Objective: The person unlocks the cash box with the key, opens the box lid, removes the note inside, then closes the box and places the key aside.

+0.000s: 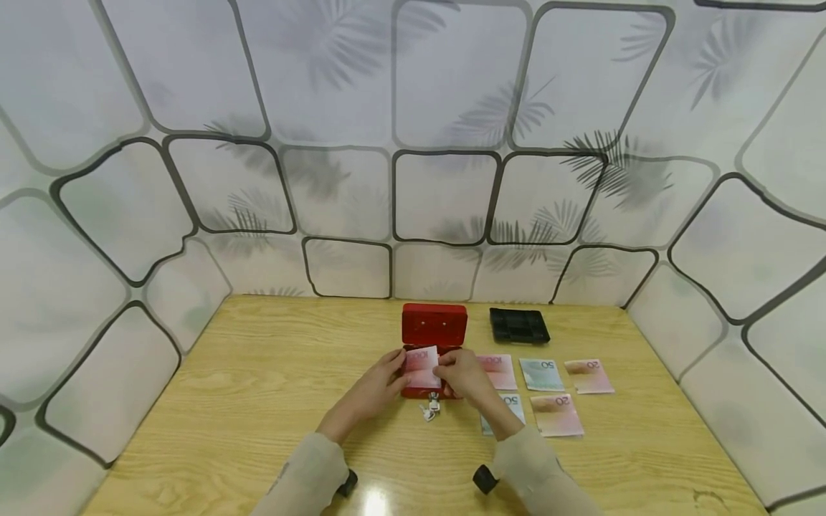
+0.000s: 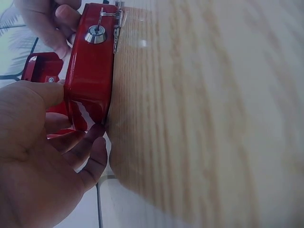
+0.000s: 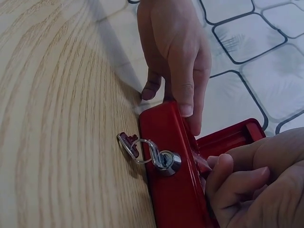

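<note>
A red cash box (image 1: 434, 326) stands on the table with its lid up, a key in its front lock (image 3: 167, 161). A pink 100 banknote (image 1: 422, 367) lies over the open box, between the two hands. My right hand (image 1: 461, 371) pinches the banknote by its right edge, its other fingers curled. At the box's left side, my left hand (image 1: 381, 383) has fairly straight fingers. In the left wrist view the left thumb (image 2: 53, 93) touches the rim, with other fingers along the side wall. A second key hangs from the key ring (image 3: 137, 151).
Right of the box lie another 100 note (image 1: 498, 373), two 50 notes, one of them (image 1: 542, 375) in the back row, and two 20 notes, one (image 1: 557, 416) in front. A black compartment tray (image 1: 519, 327) stands behind them. Patterned cloth walls (image 1: 445, 197) enclose the wooden table (image 1: 271, 373).
</note>
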